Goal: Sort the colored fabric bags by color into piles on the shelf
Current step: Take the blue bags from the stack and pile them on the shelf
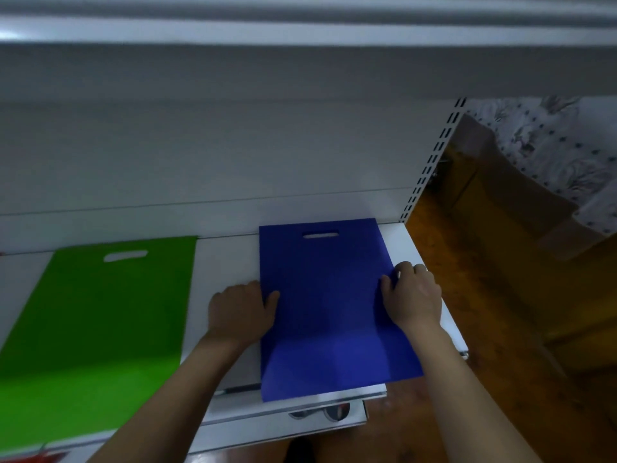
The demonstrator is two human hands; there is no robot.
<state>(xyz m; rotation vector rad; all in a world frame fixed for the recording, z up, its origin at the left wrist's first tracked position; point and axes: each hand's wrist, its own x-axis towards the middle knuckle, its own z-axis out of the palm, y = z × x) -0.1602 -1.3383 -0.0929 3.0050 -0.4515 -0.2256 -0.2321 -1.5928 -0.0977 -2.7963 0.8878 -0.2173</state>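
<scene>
A blue fabric bag (pixel 329 309) lies flat on the white shelf (pixel 223 262), right of centre in the frame, its cut-out handle slot toward the back panel. The bag's near edge overhangs the shelf's front lip slightly at lower centre. Its far edge sits close to the back panel (pixel 200 155); its right edge runs near the shelf's right end, leaving a narrow white strip there.

The left hand (pixel 240 310) holds the bag's left edge, thumb on top of the fabric, the other fingers hidden beneath or behind the edge; the grip appears to pinch the fabric. The right hand (pixel 412 295) is on the bag's right edge, thumb on the fabric and fingers curled at the border, grasping that edge. Both forearms reach in from the bottom of the frame.

A green fabric bag (pixel 100 315) lies flat at the left, handle slot also toward the back, its near part blurred. A bare strip of shelf separates the two bags; they do not touch. A sliver of red material (pixel 30 457) shows at the lower left corner; what it is cannot be told.

At the right a slotted upright (pixel 430 162) ends the shelving. Beyond it lies brown flooring (pixel 500 295) and patterned cloth (pixel 561 152) in the upper right.
</scene>
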